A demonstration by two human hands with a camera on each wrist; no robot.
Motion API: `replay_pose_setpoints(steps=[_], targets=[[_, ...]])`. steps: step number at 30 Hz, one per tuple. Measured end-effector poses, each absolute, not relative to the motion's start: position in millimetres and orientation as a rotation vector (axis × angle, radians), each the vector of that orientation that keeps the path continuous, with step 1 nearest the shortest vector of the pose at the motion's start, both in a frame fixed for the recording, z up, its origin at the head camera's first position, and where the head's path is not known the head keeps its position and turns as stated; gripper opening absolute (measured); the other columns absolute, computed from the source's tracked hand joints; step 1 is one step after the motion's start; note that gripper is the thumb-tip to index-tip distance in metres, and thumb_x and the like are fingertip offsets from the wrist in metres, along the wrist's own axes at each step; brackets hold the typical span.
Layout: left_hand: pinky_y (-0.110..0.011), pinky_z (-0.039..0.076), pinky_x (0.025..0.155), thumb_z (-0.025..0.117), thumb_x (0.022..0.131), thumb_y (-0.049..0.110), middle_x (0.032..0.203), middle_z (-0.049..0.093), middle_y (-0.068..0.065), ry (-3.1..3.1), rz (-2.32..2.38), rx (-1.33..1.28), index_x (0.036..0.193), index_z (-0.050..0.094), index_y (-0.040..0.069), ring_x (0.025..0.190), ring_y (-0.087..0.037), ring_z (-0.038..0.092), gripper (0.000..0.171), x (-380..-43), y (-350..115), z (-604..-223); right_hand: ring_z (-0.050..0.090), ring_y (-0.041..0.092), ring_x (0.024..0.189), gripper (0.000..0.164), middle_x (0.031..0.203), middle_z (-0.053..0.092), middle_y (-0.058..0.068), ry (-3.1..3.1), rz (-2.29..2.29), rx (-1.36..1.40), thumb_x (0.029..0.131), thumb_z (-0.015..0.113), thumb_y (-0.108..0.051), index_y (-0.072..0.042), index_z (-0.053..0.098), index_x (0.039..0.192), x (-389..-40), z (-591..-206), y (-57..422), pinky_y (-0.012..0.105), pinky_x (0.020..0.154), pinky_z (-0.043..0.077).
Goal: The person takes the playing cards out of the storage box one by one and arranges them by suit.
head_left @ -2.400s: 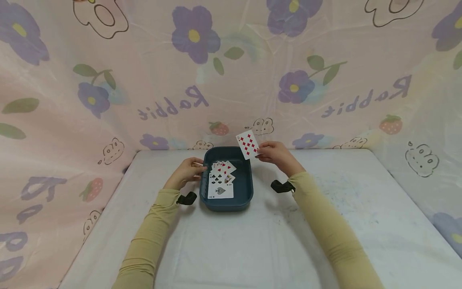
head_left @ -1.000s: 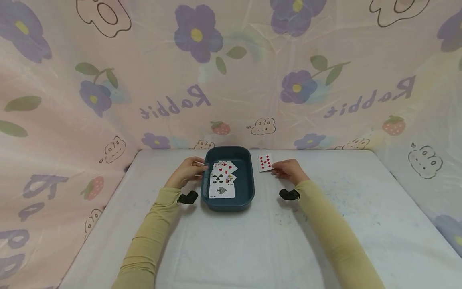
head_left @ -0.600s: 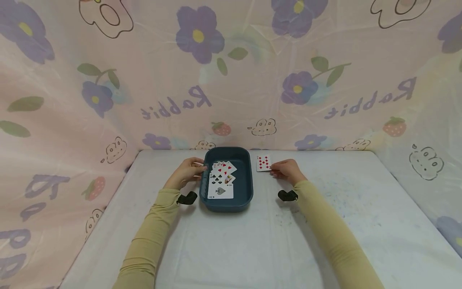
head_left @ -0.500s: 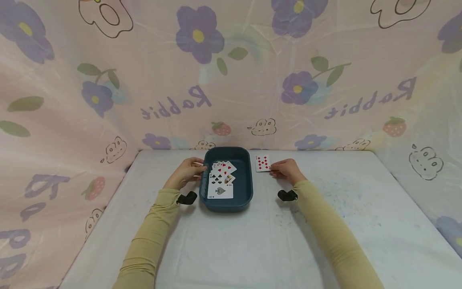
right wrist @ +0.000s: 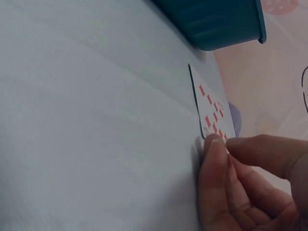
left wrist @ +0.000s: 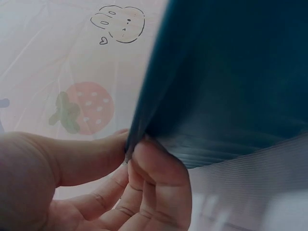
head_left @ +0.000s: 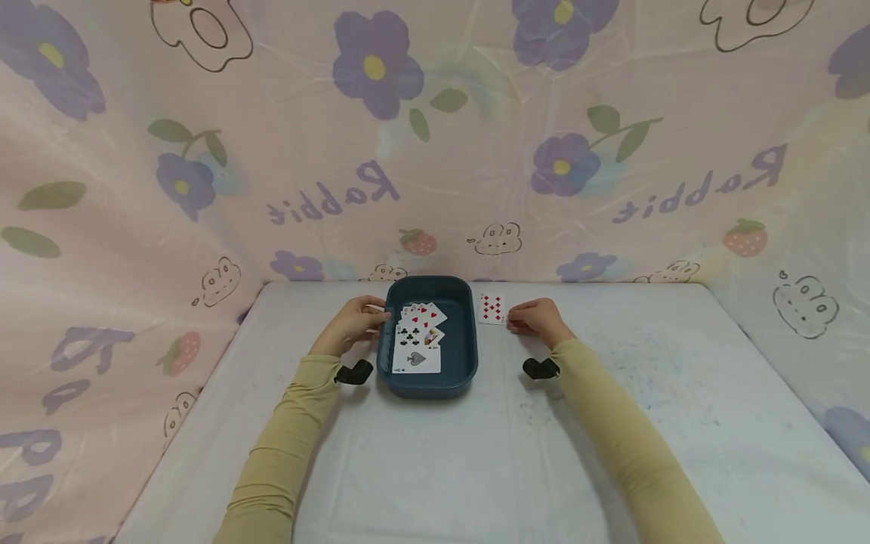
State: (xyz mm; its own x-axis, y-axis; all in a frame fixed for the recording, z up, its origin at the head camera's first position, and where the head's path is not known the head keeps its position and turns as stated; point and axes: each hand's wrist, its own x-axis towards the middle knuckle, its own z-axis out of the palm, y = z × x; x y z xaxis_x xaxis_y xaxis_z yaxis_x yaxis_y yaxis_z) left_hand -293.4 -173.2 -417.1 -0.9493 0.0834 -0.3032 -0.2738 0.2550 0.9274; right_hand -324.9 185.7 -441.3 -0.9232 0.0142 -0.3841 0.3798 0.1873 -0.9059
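Note:
A dark teal tray (head_left: 457, 363) stands on the white table with several playing cards (head_left: 417, 360) overlapping along its left side; the ace of spades is nearest. My left hand (head_left: 350, 325) grips the tray's left rim between thumb and fingers, as the left wrist view shows. To the tray's right, a diamonds playing card (head_left: 491, 309) lies face up, apart from the tray. My right hand (head_left: 540, 321) has its thumb and fingertips together at that card's right edge, pinching it barely; in the right wrist view the fingertips (right wrist: 215, 144) cover one corner.
The white table (head_left: 435, 468) runs up to a pink patterned curtain (head_left: 448, 166) close behind the tray. More curtain hangs at both sides. A black strap piece (head_left: 541, 369) sticks out at the right wrist, another black piece (head_left: 355, 372) at the left.
My right hand has brought the diamonds card down from above the tray's right rim to the table, then slid it slightly left. Its near right corner now shows. The left hand stays put.

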Motion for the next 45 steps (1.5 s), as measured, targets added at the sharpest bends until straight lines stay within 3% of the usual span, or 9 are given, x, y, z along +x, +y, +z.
replay_pose_setpoints(steps=[6, 13, 24, 35, 45], targets=[[-0.029, 0.051, 0.069, 0.061, 0.095, 0.010, 0.116, 0.055, -0.018, 2.243, 1.747, -0.171, 0.130, 0.046, 0.001, 0.088, -0.023, 0.057, 0.039, -292.2, -171.9, -414.9, 0.066, 0.015, 0.076, 0.032, 0.100, 0.066, 0.018, 2.235, -1.784, 0.330, 0.091, 0.061, -0.002, 0.012, 0.057, 0.120, -322.8, -436.8, 187.5, 0.030, 0.075, 0.054], [-0.028, 0.051, 0.068, 0.061, 0.095, 0.010, 0.118, 0.055, -0.019, 2.230, 1.758, -0.178, 0.131, 0.045, 0.001, 0.086, -0.021, 0.057, 0.040, -290.4, -171.3, -411.5, 0.065, 0.028, 0.098, 0.035, 0.120, 0.057, 0.029, 2.252, -1.811, 0.109, 0.096, 0.054, -0.005, 0.014, 0.052, 0.125, -327.0, -409.9, 173.0, 0.036, 0.087, 0.050], [-0.028, 0.051, 0.067, 0.060, 0.095, 0.010, 0.115, 0.056, -0.020, 2.232, 1.754, -0.164, 0.131, 0.045, 0.000, 0.086, -0.023, 0.058, 0.040, -288.9, -169.7, -410.9, 0.057, 0.039, 0.112, 0.038, 0.122, 0.055, 0.031, 2.115, -1.753, -0.279, 0.098, 0.052, -0.007, 0.014, 0.048, 0.129, -323.5, -368.1, 124.1, 0.040, 0.090, 0.048], [-0.028, 0.051, 0.066, 0.060, 0.096, 0.011, 0.115, 0.056, -0.020, 2.231, 1.764, -0.162, 0.131, 0.045, 0.001, 0.082, -0.020, 0.057, 0.039, -289.2, -171.7, -413.5, 0.051, 0.040, 0.119, 0.041, 0.130, 0.049, 0.032, 1.934, -1.736, -0.233, 0.101, 0.048, -0.012, 0.014, 0.044, 0.132, -319.6, -377.6, 73.9, 0.042, 0.097, 0.042], [-0.030, 0.051, 0.069, 0.060, 0.095, 0.010, 0.109, 0.057, -0.017, 2.236, 1.762, -0.147, 0.129, 0.045, 0.000, 0.083, -0.021, 0.057, 0.038, -289.3, -172.5, -415.9, 0.052, 0.037, 0.119, 0.045, 0.131, 0.049, 0.030, 1.924, -1.540, -0.121, 0.098, 0.053, -0.017, 0.011, 0.047, 0.133, -320.1, -396.4, 50.9, 0.044, 0.099, 0.040]])
